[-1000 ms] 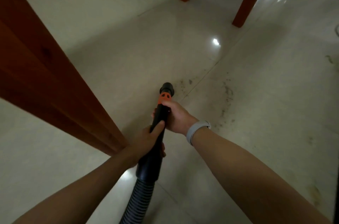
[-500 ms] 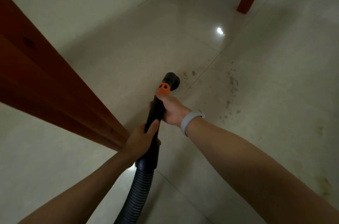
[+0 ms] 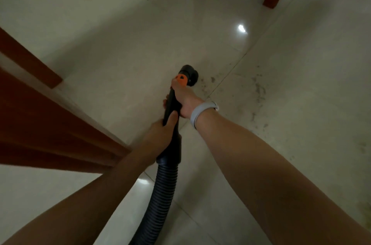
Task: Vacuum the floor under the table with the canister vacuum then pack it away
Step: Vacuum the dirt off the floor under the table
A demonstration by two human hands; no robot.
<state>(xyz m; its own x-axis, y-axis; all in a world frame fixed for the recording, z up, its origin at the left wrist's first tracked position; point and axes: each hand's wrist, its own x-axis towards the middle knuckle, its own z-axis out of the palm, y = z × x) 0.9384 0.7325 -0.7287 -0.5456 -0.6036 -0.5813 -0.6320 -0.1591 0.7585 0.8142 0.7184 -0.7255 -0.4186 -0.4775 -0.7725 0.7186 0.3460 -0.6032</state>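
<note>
Pale tiled floor [image 3: 140, 48], dim; left hand [image 3: 158, 136] and right hand [image 3: 185, 100] both wrap vacuum wand [image 3: 172, 104], nozzle [image 3: 189, 73] seemingly near dirt specks [image 3: 259, 90]

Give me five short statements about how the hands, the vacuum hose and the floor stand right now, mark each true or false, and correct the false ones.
1. Both hands grip the black wand. True.
2. The right hand grips nearer the nozzle than the left hand. True.
3. The grey wristband is on the left wrist. False: it is on the right wrist.
4. The dirt specks lie left of the nozzle. False: they lie to its right.
5. The ribbed hose is orange. False: it is black; only the collar is orange.
</note>
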